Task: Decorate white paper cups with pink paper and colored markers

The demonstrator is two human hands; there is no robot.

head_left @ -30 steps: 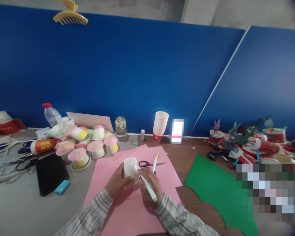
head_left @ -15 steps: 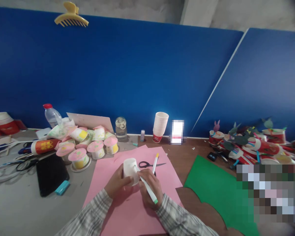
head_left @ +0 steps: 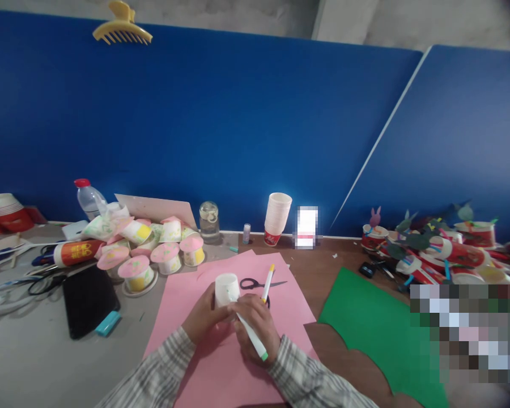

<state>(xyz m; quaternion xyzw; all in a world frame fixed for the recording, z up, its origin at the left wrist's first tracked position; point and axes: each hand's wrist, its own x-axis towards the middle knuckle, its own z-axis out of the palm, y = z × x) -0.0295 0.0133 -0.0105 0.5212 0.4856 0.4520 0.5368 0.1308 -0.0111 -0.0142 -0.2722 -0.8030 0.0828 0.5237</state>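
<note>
Closest to the camera, two plaid sleeves lead to the hands over a pink paper sheet [head_left: 221, 362] on the desk [head_left: 34, 351]. The left hand [head_left: 204, 317] is wrapped around a small white paper cup [head_left: 226, 288], gripping its lower wall with the mouth tilted up and slightly away. The right hand [head_left: 257, 326] is closed in a writing grip on a white marker with a green end [head_left: 251, 336], whose tip meets the cup's side.

The cup looks light and thin-walled, so it would likely dent under a hard squeeze. A gentle hold around the wall near the stiffer base or rim seems the safest. The marker is rigid and slim, easy to pinch along its barrel.

Just beyond the hands, on the same pink sheet, lie black-handled scissors [head_left: 259, 283] and a second marker with a yellow cap [head_left: 267, 281]. To the right is a green paper sheet [head_left: 365, 323]. To the left sit a black phone-like slab [head_left: 89, 300] and a cluster of decorated cups with pink lids [head_left: 153, 249].

Further back, against the blue wall [head_left: 238, 124], stand a stack of white cups [head_left: 276, 218], a glass jar [head_left: 208, 221] and a plastic bottle with a red cap [head_left: 87, 198]. A heap of red paper-cup crafts [head_left: 446, 249] fills the far right.
</note>
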